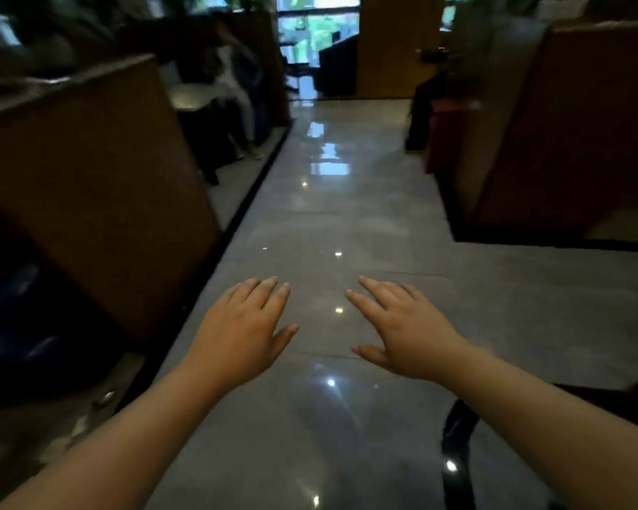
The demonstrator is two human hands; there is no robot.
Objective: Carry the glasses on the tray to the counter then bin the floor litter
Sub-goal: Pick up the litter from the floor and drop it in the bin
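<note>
My left hand (242, 325) and my right hand (402, 331) are stretched out in front of me, palms down, over a glossy grey tiled floor (332, 215). Both hands hold nothing and their fingers are spread. No tray, glasses, counter, litter or bin shows in this view.
A brown booth partition (100, 185) lines the aisle on the left, and another (575, 119) stands on the right. A seated person (233, 90) is at a table beyond the left partition. A dark curved object (455, 450) lies low on the right. Windows (317, 27) are far ahead.
</note>
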